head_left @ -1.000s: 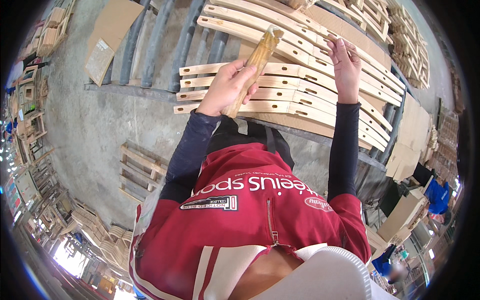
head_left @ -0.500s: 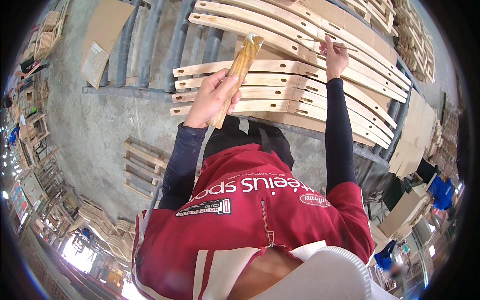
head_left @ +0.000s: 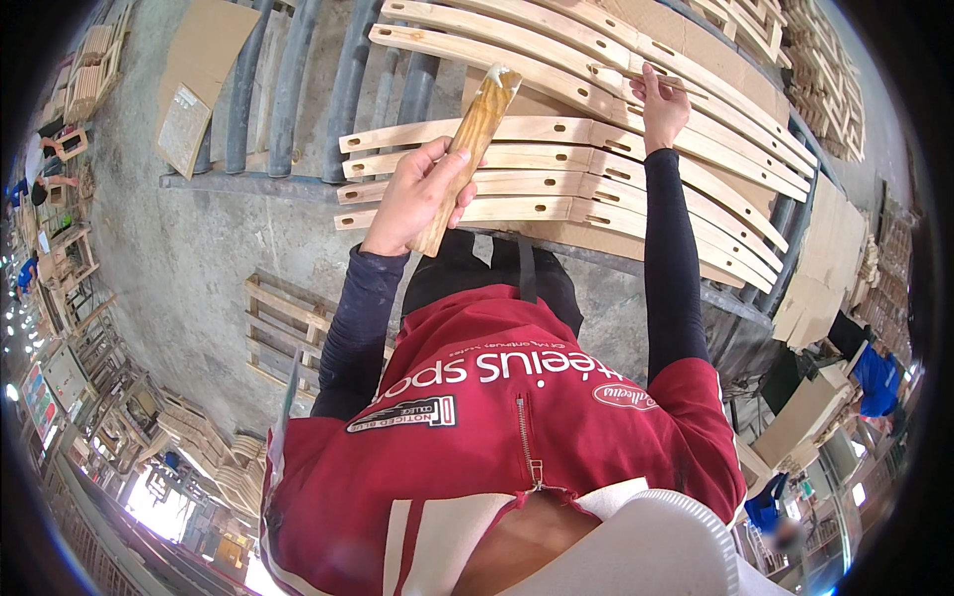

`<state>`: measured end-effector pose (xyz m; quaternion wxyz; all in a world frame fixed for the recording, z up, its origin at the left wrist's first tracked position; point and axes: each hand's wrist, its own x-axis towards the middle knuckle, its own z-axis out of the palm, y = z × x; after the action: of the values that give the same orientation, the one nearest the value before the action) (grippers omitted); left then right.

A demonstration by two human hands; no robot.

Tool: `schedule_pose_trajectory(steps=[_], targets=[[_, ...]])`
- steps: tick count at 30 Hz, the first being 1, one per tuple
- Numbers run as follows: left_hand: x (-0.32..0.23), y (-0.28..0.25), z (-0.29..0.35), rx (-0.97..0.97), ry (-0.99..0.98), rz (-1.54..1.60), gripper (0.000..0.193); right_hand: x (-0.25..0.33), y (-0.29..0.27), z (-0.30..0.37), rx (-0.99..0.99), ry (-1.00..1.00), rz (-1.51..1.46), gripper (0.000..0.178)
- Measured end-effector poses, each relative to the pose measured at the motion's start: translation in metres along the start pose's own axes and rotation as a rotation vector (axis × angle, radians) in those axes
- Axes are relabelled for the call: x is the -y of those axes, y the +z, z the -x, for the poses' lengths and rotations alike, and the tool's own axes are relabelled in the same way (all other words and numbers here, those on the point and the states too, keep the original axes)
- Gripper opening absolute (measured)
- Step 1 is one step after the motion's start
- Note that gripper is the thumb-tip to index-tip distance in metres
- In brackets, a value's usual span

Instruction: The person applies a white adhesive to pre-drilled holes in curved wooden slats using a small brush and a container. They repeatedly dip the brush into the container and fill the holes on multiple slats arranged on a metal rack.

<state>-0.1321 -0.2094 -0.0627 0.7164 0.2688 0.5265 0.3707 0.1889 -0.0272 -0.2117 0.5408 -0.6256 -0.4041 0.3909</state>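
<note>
My left hand (head_left: pixel 410 202) is wrapped round a flat wooden stick (head_left: pixel 481 121), held tilted over the nearer slats. White paste (head_left: pixel 499 74) coats the stick's upper end. Farther off, my right hand (head_left: pixel 660 111) pinches a thin wooden stick (head_left: pixel 679 87), its tip over the far curved slats. Those far wooden slats (head_left: pixel 477 55) lie side by side, with slots near their ends and middles. A second group of curved wooden slats (head_left: pixel 532 157) lies closer to me, each showing a joint line near its middle. Whether the thin stick touches a slat I cannot tell.
Cardboard (head_left: pixel 747 189) lies under the slats, on a rack of grey rollers (head_left: pixel 350 94). A brown board (head_left: pixel 204 60) rests on the rollers at left. On the concrete floor stands a wooden pallet (head_left: pixel 283 328). Stacked wooden frames (head_left: pixel 825 84) fill the far right.
My right hand has shifted slightly left and toward me, the thin stick with it. My left hand holds the pasted stick almost as before.
</note>
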Motion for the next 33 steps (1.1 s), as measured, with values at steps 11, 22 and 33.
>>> schedule_pose_trajectory(steps=[11, 22, 33], targets=[[0.002, 0.000, 0.007, -0.036, 0.019, 0.013, 0.027, 0.012, -0.002, 0.008, 0.047, -0.090, 0.163, 0.022], [0.004, -0.002, 0.016, -0.038, 0.038, 0.010, 0.026, 0.022, 0.022, -0.008, 0.304, -0.547, 0.801, 0.028], [0.008, -0.005, 0.026, -0.072, 0.044, 0.043, 0.030, 0.027, 0.024, -0.008, 0.331, -0.559, 0.815, 0.028]])
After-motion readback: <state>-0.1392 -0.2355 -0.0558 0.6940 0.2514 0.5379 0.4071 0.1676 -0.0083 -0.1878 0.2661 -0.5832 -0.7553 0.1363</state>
